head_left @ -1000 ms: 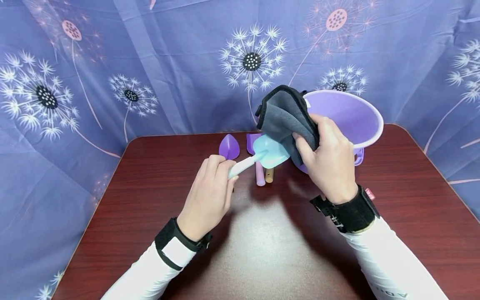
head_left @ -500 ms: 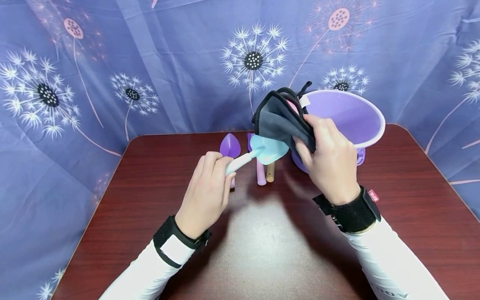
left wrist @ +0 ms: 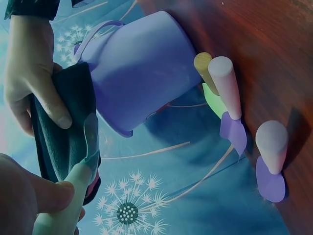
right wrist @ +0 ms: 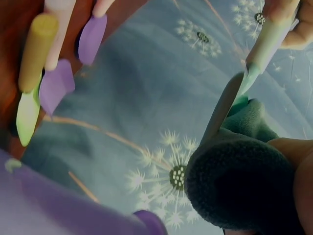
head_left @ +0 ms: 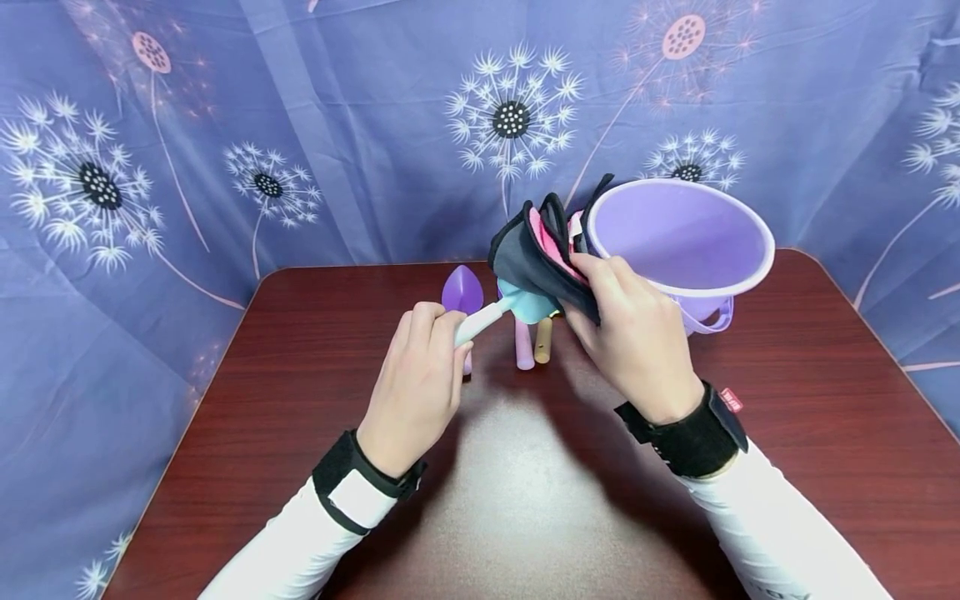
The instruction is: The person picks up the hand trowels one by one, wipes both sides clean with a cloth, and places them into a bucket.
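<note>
My left hand (head_left: 412,383) grips the white handle of a small toy shovel (head_left: 482,322) with a light-blue blade. My right hand (head_left: 637,337) holds a folded grey cloth (head_left: 525,254), black-edged and pink on its other face. The cloth wraps over the far part of the blade and hides it. In the left wrist view, the shovel's handle (left wrist: 68,196) rises from between thumb and fingers, and the cloth (left wrist: 68,107) lies against the blade. Seen from the right wrist, the cloth (right wrist: 239,181) covers most of the blade.
Behind my right hand stands a purple bucket (head_left: 678,229) with a white rim. A purple trowel (head_left: 462,289) lies behind my left hand. Beside it are a pink-handled purple tool (right wrist: 57,85) and a tan-handled green one (right wrist: 28,117). A blue dandelion-print curtain (head_left: 375,167) hangs behind the table.
My right hand has slid left and slightly down with the cloth, which now covers more of the blade and shows more pink. My left hand stays nearly still with the shovel.
</note>
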The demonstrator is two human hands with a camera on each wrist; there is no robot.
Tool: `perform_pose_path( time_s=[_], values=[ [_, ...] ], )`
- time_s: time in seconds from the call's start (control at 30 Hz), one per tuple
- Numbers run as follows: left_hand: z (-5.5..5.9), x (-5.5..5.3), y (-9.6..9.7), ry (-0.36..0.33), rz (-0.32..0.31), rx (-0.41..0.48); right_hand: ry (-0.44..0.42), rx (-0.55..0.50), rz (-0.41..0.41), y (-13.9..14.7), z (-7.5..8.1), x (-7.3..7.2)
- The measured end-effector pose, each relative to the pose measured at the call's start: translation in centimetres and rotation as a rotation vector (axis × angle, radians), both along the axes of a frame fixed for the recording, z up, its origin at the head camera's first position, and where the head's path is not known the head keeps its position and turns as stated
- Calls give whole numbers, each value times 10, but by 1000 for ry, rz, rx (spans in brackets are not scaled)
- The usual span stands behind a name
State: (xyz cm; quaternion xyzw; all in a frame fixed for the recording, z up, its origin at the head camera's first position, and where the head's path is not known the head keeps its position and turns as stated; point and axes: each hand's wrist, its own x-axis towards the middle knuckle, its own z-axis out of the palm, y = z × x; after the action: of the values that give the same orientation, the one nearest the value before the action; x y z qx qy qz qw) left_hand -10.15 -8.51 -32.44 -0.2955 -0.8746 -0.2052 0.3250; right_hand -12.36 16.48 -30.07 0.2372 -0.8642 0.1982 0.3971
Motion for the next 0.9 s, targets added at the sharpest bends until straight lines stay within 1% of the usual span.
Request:
perform_pose_path(
  time_s=[0.13,0.4,0.6,0.73,0.9],
  values=[
    [-1,0,2,9,4,-1,-33,-28,52,-6,-4,2],
    [-5,2,5,10,20,-26,-126,-67,75,-14,-11,5],
    [-7,4,7,-6,28,-43,-213,-145,102,-20,-12,7],
    [-7,5,9,-17,38,-57,-273,-176,134,-23,-12,9],
    [-8,5,9,-21,41,-65,-322,-214,178,-24,-10,9]
  ],
)
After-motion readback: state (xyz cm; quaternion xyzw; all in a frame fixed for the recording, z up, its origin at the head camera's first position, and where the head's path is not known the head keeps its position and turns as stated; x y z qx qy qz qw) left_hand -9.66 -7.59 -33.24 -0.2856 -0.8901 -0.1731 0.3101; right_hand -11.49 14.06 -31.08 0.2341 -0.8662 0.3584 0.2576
